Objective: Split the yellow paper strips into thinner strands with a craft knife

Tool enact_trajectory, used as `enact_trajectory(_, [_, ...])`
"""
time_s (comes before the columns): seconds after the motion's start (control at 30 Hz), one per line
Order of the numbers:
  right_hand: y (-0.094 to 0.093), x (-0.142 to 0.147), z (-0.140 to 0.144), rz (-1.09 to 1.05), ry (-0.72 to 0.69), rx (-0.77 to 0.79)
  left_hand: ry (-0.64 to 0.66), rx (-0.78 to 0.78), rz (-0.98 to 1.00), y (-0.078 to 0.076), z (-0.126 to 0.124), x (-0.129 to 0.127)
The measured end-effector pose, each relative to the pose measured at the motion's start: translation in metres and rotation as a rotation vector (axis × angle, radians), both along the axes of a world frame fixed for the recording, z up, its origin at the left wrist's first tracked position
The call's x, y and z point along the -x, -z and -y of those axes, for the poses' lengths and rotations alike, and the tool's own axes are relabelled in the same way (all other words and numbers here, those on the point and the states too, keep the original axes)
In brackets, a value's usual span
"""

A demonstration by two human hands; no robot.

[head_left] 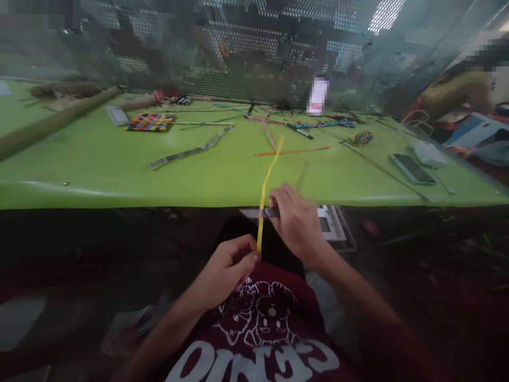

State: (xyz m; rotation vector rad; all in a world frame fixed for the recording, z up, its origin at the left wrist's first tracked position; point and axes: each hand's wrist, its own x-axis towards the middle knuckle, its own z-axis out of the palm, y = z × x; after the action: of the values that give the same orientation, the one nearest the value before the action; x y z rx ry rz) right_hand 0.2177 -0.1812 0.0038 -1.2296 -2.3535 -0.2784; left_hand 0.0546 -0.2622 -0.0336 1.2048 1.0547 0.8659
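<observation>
My left hand (228, 268) pinches the near end of a narrow yellow strip (265, 185), close to my lap. From there the strip runs up past the table edge, and its far end lies over the green tabletop. My right hand (296, 223) is closed round the dark handle of a knife (252, 213). The blade points left and crosses the yellow strip just beyond the front edge of the table. Whether the blade presses on the strip I cannot tell. An orange strip (294, 152) lies on the table near the yellow strip's far end.
On the green table (99, 180) are a grey patterned strip (191, 150), a colourful woven mat (150, 122), a black pen (300, 131) and a phone (412, 168). A long brown pole (59, 121) lies at left. Behind stands a perforated metal panel (254, 69).
</observation>
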Motion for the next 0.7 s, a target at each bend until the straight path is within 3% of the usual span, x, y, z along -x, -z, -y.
enact_trajectory(0.2, [-0.033, 0.012, -0.05, 0.169, 0.279, -0.03, 0.105, 0.022, 0.026, 0.004, 0.005, -0.008])
enact_trajectory(0.37, [-0.059, 0.011, -0.11, 0.234, 0.455, -0.055, 0.281, 0.034, -0.011, 0.013, 0.013, -0.012])
enact_trajectory(0.57, [-0.086, -0.022, -0.192, 0.239, 0.607, -0.031, 0.393, 0.046, -0.021, 0.035, 0.023, -0.006])
enact_trajectory(0.7, [-0.112, -0.057, -0.224, 0.319, 0.723, 0.171, 0.441, -0.002, -0.044, 0.043, 0.026, 0.001])
